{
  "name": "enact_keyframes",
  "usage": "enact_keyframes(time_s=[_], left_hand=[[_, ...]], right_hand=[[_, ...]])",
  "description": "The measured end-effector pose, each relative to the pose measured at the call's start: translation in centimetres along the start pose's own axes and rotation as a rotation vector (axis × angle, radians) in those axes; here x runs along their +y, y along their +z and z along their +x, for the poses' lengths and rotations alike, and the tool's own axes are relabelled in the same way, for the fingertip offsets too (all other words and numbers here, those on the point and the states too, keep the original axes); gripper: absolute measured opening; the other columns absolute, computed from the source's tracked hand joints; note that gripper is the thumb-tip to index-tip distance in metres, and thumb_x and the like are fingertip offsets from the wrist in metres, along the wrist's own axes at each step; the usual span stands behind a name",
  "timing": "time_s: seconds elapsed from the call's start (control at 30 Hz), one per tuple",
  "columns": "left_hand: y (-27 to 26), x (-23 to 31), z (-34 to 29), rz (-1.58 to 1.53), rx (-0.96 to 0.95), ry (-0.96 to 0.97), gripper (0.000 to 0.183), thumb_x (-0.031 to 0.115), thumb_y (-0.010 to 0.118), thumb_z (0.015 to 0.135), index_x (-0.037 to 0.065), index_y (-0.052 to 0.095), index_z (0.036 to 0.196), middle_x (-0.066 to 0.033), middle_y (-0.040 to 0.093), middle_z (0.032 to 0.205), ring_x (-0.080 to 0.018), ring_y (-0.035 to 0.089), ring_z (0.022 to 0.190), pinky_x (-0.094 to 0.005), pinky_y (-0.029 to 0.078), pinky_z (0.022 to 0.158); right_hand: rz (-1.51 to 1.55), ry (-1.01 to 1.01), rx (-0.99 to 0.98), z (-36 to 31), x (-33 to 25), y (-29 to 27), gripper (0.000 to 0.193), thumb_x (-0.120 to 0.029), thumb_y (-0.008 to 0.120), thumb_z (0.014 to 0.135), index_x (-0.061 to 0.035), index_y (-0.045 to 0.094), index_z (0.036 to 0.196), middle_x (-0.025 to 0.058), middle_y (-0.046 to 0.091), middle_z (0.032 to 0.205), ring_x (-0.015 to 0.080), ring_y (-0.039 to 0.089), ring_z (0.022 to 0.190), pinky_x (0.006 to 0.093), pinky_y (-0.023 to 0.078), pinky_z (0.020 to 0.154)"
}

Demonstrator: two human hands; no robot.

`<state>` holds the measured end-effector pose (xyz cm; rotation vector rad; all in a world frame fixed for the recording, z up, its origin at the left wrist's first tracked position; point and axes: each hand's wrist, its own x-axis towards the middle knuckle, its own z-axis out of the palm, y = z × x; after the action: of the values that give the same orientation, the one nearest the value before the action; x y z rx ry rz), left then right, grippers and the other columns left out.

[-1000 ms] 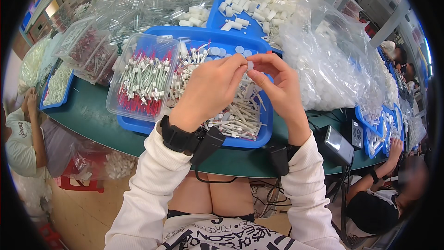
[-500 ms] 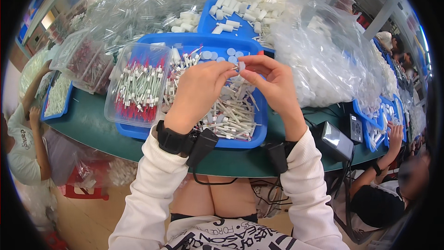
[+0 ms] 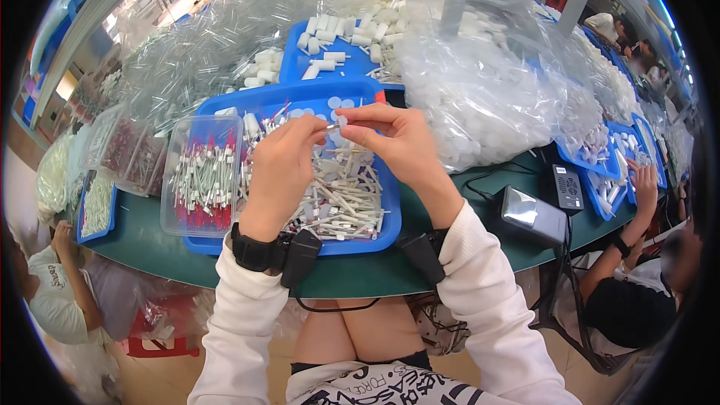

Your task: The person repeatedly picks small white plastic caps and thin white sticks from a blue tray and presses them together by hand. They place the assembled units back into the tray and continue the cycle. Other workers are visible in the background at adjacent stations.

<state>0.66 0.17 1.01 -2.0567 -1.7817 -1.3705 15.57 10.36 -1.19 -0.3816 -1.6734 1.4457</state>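
Observation:
My left hand (image 3: 279,169) pinches a thin rod-shaped piece (image 3: 332,127) over the blue tray (image 3: 391,206). With thumb and forefinger, my right hand (image 3: 405,144) grips a small translucent white cap (image 3: 343,121) at the rod's tip. The two pieces meet; whether one sits inside the other cannot be made out. Below my hands lies a heap of slim white and grey sticks (image 3: 341,187). Round translucent discs (image 3: 335,103) rest in the tray just beyond my fingers. Left of my left hand, a clear plastic box (image 3: 171,210) holds sticks with red and white ends.
Behind stands another blue tray (image 3: 294,52) with white cylinders (image 3: 326,26). A large clear bag (image 3: 480,97) of white pieces sits right. A black device (image 3: 529,214) with cables stands on the green table (image 3: 465,262). People work at both sides; one hand (image 3: 643,182) reaches into trays right.
The whole view has shifted, so the trays and table appear lower and further left. Both hands keep their pinch on the rod and cap, close to the same spot over the tray.

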Motion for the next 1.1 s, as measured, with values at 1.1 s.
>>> enact_keyframes(time_s=[1.1], left_hand=[[-2.9,-3.0,-0.3,0.449,-0.166,-0.078,0.014,0.014,0.067,0.080,0.005,0.068,0.092,-0.0104,0.066,0.083,-0.0282,0.059,0.079,-0.0374,0.045,0.069]], right_hand=[[-0.707,-0.238,0.156,0.0,0.7,-1.4,0.018,-0.021,0.066,0.073,-0.0126,0.071,0.088,0.0038,0.066,0.079,0.0226,0.056,0.082,0.0343,0.044,0.076]])
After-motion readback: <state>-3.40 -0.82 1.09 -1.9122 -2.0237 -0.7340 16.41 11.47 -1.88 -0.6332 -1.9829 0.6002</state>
